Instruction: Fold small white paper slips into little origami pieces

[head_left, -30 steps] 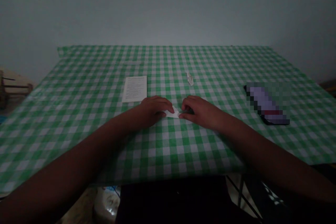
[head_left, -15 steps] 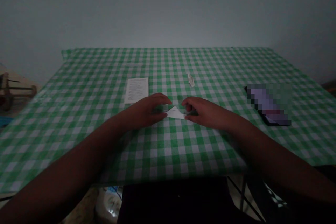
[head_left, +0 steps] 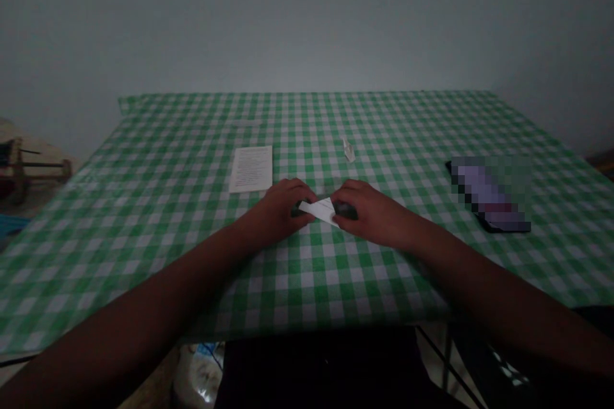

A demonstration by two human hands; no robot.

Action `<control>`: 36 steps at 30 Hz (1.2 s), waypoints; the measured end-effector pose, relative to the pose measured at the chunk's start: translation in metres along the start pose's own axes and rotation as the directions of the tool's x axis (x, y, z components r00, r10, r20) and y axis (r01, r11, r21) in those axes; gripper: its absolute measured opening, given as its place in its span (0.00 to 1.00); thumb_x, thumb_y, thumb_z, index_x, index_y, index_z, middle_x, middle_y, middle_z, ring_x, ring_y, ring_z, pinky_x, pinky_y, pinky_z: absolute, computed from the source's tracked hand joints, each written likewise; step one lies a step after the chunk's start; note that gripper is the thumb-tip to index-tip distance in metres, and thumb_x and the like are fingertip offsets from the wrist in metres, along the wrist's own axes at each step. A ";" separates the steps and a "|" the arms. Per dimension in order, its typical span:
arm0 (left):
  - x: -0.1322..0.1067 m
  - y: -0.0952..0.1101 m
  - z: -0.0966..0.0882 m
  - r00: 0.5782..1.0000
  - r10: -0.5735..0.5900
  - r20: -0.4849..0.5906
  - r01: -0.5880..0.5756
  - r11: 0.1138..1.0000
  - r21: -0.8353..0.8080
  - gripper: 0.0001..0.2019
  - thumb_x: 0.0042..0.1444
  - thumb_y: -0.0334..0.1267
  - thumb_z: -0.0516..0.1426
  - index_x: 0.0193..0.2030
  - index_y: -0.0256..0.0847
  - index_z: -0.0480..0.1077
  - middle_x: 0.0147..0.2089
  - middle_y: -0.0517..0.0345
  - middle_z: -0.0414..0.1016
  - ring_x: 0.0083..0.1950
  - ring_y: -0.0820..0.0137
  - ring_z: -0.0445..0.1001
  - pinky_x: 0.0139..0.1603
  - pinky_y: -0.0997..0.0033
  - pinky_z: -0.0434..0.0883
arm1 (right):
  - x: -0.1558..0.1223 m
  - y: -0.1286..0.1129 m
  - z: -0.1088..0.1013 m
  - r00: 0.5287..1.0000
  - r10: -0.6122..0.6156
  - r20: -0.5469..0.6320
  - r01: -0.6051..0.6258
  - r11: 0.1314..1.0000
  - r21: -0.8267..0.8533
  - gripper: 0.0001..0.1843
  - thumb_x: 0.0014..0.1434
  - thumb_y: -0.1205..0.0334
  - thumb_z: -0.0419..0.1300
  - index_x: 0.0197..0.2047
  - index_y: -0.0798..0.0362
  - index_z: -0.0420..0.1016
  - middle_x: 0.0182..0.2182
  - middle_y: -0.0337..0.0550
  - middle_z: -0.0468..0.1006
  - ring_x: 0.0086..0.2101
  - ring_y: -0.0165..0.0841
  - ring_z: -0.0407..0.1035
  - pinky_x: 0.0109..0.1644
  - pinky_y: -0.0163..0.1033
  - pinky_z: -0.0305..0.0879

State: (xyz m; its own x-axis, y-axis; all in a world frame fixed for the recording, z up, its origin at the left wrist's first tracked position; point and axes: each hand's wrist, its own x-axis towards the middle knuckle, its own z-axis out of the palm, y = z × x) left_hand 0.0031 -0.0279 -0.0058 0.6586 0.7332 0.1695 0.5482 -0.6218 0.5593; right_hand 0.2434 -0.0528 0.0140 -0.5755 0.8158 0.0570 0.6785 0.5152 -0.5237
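Two bare hands meet at the middle of a table covered with a green-and-white checked tablecloth (head_left: 192,236), working a small white folded paper (head_left: 320,209) in dim light. The left hand (head_left: 283,208) curls its fingers down over the left end of the strip, thumb tucked beneath, gripping it. The right hand (head_left: 367,211) pinches the right end between thumb and fingertips. The folded paper runs slightly tilted between the two hands, its left end higher, held just above or on the cloth; the low light does not show which.

Just beyond the left hand lies a printed sheet (head_left: 251,168), flat on the cloth. Beyond the right hand, a little apart, rests a tiny pale paper figure (head_left: 348,149). Well to the right lies a dark phone (head_left: 489,195), its screen blurred out. A plain pale wall (head_left: 307,19) rises behind the far edge of the table, and a wooden frame (head_left: 19,169) stands off the table at far left.
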 end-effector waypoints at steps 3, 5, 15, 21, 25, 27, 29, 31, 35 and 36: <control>0.001 0.001 0.002 0.999 0.032 -0.037 -0.031 0.999 0.033 0.09 0.58 0.33 0.61 0.46 0.42 0.72 0.46 0.54 0.75 0.49 0.63 0.72 0.55 0.56 0.69 | 0.002 0.000 0.004 0.995 -0.019 -0.102 0.019 1.000 -0.007 0.04 0.61 0.65 0.63 0.41 0.51 0.73 0.39 0.45 0.73 0.44 0.39 0.69 0.51 0.45 0.67; 0.002 0.001 0.002 0.997 0.054 -0.056 -0.051 0.997 0.054 0.06 0.60 0.33 0.60 0.44 0.42 0.72 0.45 0.54 0.75 0.48 0.64 0.72 0.54 0.57 0.69 | 0.003 0.001 0.005 0.983 -0.057 -0.172 0.054 0.998 -0.017 0.03 0.61 0.67 0.62 0.40 0.52 0.74 0.38 0.45 0.73 0.43 0.38 0.69 0.51 0.45 0.67; 0.000 0.003 -0.010 0.986 0.108 -0.127 -0.100 0.993 0.070 0.02 0.61 0.33 0.59 0.41 0.41 0.71 0.45 0.55 0.74 0.49 0.66 0.72 0.55 0.59 0.70 | 0.006 0.009 0.002 0.971 -0.052 -0.232 0.061 0.998 0.031 0.02 0.62 0.68 0.61 0.37 0.51 0.74 0.35 0.42 0.75 0.40 0.37 0.70 0.49 0.44 0.66; -0.002 -0.001 -0.008 0.987 0.125 -0.105 -0.112 0.986 0.125 0.04 0.60 0.33 0.60 0.42 0.43 0.74 0.48 0.55 0.75 0.50 0.63 0.72 0.55 0.57 0.69 | 0.007 0.015 0.005 0.961 -0.084 -0.262 0.096 0.995 0.031 0.02 0.62 0.67 0.62 0.38 0.50 0.75 0.37 0.44 0.75 0.43 0.38 0.71 0.51 0.47 0.66; -0.001 -0.005 -0.002 0.982 0.144 -0.119 -0.122 0.977 0.176 0.06 0.59 0.33 0.60 0.44 0.44 0.74 0.48 0.56 0.76 0.50 0.63 0.72 0.55 0.57 0.68 | 0.007 0.018 0.005 0.962 -0.098 -0.253 0.113 0.992 0.048 0.03 0.62 0.67 0.61 0.38 0.50 0.75 0.39 0.45 0.75 0.44 0.39 0.70 0.52 0.48 0.67; 0.000 -0.006 -0.001 0.983 0.140 -0.122 -0.117 0.977 0.179 0.05 0.59 0.33 0.60 0.42 0.43 0.75 0.48 0.56 0.76 0.50 0.63 0.72 0.55 0.57 0.68 | 0.007 0.019 0.005 0.962 -0.111 -0.249 0.128 0.990 0.051 0.03 0.63 0.67 0.60 0.39 0.50 0.75 0.39 0.45 0.75 0.44 0.39 0.70 0.53 0.48 0.67; 0.001 -0.006 -0.001 0.984 0.131 -0.119 -0.109 0.978 0.176 0.04 0.60 0.33 0.60 0.41 0.43 0.75 0.48 0.56 0.76 0.50 0.63 0.72 0.56 0.56 0.67 | 0.007 0.019 0.005 0.961 -0.122 -0.248 0.140 0.989 0.055 0.04 0.63 0.68 0.60 0.39 0.50 0.74 0.40 0.45 0.75 0.45 0.39 0.70 0.54 0.49 0.67; 0.002 -0.005 0.000 0.985 0.129 -0.117 -0.108 0.979 0.170 0.03 0.60 0.33 0.59 0.40 0.43 0.75 0.49 0.56 0.76 0.51 0.62 0.72 0.56 0.56 0.67 | 0.007 0.019 0.004 0.961 -0.131 -0.243 0.148 0.988 0.053 0.05 0.63 0.69 0.60 0.40 0.49 0.74 0.40 0.44 0.75 0.45 0.38 0.70 0.55 0.49 0.66; 0.003 -0.005 0.001 0.981 0.139 -0.136 -0.120 0.983 0.141 0.03 0.61 0.32 0.58 0.39 0.42 0.73 0.49 0.56 0.77 0.52 0.63 0.72 0.57 0.57 0.67 | 0.007 0.018 0.006 0.960 -0.166 -0.226 0.176 0.984 0.024 0.05 0.60 0.68 0.63 0.40 0.50 0.75 0.41 0.45 0.74 0.46 0.39 0.69 0.55 0.49 0.65; 0.003 -0.005 0.002 0.981 0.138 -0.139 -0.120 0.984 0.134 0.03 0.61 0.31 0.58 0.39 0.42 0.73 0.49 0.55 0.77 0.52 0.63 0.72 0.57 0.57 0.67 | 0.007 0.018 0.006 0.959 -0.173 -0.225 0.180 0.984 0.010 0.05 0.59 0.68 0.64 0.40 0.50 0.75 0.41 0.45 0.74 0.46 0.39 0.69 0.55 0.49 0.65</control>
State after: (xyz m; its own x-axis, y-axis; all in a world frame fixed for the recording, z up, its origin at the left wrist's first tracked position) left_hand 0.0032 -0.0232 -0.0096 0.6500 0.6711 0.3565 0.5297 -0.7365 0.4207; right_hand 0.2483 -0.0395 -0.0002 -0.5668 0.7519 0.3367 0.5588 0.6512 -0.5136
